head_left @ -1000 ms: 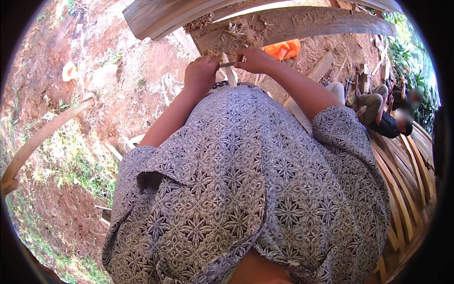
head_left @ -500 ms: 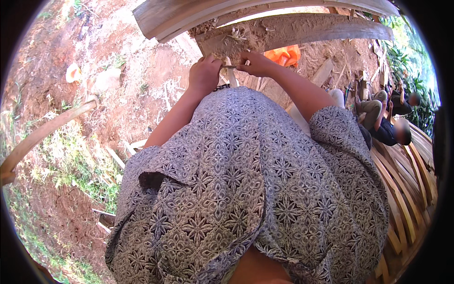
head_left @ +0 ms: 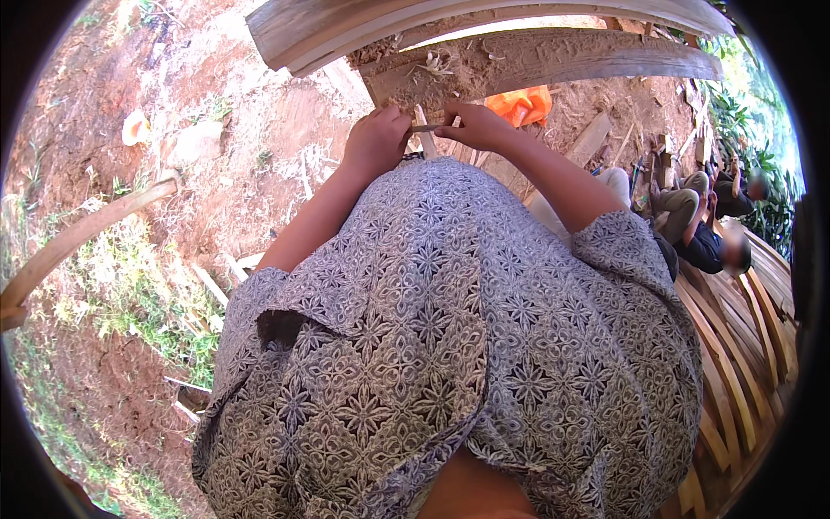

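My left hand point(head_left: 378, 138) and my right hand point(head_left: 478, 127) come together at the top middle, in front of my patterned shirt. Both are closed on opposite ends of a thin, narrow, blade-like strip point(head_left: 425, 129); its exact kind is too small to make out. The strip lies across a pale wooden stick point(head_left: 422, 115), whose lower part disappears behind my shirt. Just beyond my fingers runs a wide wooden plank point(head_left: 553, 54) with shavings point(head_left: 436, 63) and sawdust on top.
Thick boards point(head_left: 346, 39) lie beyond the plank. An orange plastic bag point(head_left: 520, 105) rests on the ground behind my right hand. At the right, two people point(head_left: 711, 246) sit near many long wooden slats point(head_left: 735, 346). A curved wooden piece point(head_left: 86, 233) stands out at the left.
Both hands have moved slightly nearer my body along the pale stick, with the strip still between them. More of the stick's top shows beyond the strip.
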{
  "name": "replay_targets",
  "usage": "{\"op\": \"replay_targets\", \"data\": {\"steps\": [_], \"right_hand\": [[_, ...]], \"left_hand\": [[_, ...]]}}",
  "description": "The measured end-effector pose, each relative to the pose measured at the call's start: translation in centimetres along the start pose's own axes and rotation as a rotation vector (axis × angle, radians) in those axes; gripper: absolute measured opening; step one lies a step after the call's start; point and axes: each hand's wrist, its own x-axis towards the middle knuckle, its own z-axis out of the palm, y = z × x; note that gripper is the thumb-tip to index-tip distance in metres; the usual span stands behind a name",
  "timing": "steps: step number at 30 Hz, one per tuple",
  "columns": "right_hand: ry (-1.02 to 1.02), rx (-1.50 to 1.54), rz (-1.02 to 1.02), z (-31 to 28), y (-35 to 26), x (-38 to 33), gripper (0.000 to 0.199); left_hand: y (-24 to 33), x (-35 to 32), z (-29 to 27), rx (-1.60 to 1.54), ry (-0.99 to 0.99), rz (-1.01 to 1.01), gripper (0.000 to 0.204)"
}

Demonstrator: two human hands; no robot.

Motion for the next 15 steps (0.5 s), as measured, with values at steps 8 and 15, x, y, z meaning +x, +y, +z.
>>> {"op": "replay_targets", "data": {"steps": [8, 15], "right_hand": [[0.031, 0.032, -0.011, 1.1, 1.9, 0.9, 0.044], [-0.031, 0.058, 0.069, 1.3, 2.5, 1.6, 0.048]], "left_hand": [[-0.3, 0.7, 1.2, 0.126, -0.081, 0.043, 0.006], [-0.6, 0.7, 2.8, 0.166, -0.137, 0.015, 0.006]]}}
